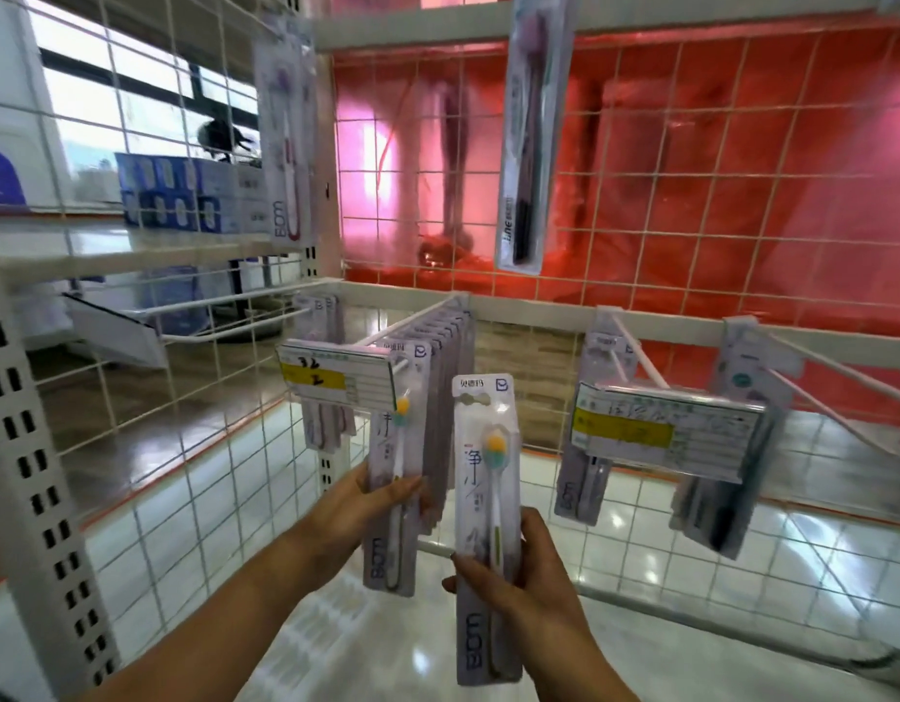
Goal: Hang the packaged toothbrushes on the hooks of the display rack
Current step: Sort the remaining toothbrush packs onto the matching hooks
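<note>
Just below the price tag (339, 374) capping the crowded hook (412, 319), the left hand (372, 504) pinches the front hanging pack (395, 478), while the right hand (519, 575) grips a loose packaged toothbrush (483, 499) upright beside it, before the wire grid (640, 195).

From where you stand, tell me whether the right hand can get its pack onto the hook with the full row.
Probably yes. The right hand grips the toothbrush pack low down, leaving its hang hole free near the hook. The price tag caps the tip, and the left hand holds the front hanging pack.
</note>
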The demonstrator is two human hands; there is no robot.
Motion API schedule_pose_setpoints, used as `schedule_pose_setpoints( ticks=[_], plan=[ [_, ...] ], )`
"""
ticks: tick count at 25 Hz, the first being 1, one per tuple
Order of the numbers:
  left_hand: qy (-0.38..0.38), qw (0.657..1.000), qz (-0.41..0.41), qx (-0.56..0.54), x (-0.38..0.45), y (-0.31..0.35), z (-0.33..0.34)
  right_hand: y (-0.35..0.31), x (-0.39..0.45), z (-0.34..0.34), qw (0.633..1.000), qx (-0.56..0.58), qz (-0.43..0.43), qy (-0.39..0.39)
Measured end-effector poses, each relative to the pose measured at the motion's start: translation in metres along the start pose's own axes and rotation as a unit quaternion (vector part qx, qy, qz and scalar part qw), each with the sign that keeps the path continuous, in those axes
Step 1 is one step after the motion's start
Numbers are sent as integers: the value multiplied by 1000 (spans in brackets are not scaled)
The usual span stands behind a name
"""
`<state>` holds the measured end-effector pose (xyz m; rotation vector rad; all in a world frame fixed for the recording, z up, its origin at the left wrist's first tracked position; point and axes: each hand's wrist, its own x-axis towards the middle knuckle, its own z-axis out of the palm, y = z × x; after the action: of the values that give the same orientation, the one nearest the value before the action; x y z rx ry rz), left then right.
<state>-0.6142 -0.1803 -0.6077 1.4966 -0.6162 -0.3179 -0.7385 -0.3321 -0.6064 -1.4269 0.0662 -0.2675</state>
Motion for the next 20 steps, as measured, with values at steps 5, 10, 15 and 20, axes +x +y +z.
schedule_pose_setpoints(
  ticks=[5, 10, 15, 20],
  plan=[
    [-50, 998, 15, -43, 11, -9, 0, -6, 26, 15, 982, -169, -73, -39],
    [-59, 998, 5, -19, 16, -10, -3, -2, 46, 27, 969, -219, -98, -54],
    [-66, 997, 16, 43, 11, 2, -5, 0, 49, 29, 961, -259, -86, -35],
    [-48, 997, 4, 60, 3, -1, -10, -1, 47, 43, 961, -267, -67, -17]
  ],
)
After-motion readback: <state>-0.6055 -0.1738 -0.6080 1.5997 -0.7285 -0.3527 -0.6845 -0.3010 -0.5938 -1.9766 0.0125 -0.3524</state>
